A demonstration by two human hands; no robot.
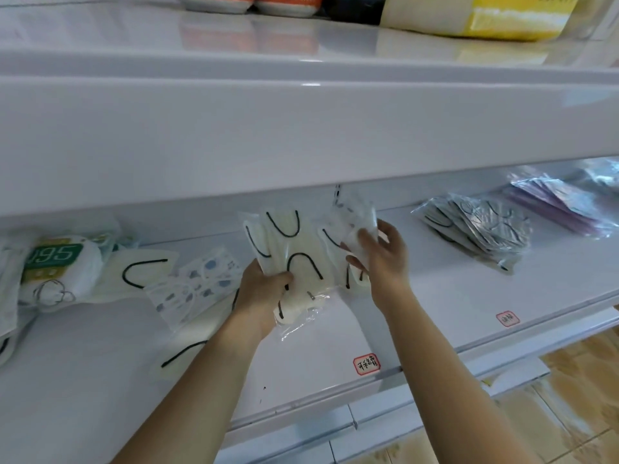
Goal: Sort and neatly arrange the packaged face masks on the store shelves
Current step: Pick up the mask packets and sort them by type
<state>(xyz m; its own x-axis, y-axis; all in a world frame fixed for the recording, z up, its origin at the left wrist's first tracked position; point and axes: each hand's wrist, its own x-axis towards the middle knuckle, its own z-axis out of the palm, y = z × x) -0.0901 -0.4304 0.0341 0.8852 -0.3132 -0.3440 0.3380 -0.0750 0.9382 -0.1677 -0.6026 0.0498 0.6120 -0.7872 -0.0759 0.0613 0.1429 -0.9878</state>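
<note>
Cream mask packets stand fanned above the shelf, between both hands. Left hand grips their lower edge, thumb in front; right hand pinches a white packet.

One view only, head cam, wide-angle, so nothing is shared w/ a second view. The scene is looked at forward and slightly down from standing height, close to the shelf, roughly level w/ the upper shelf edge. Both forearms are seen reaching in from the bottom of frame. Floor tiles are caught at lower right. Straight edges are bowed by the lens.
</note>
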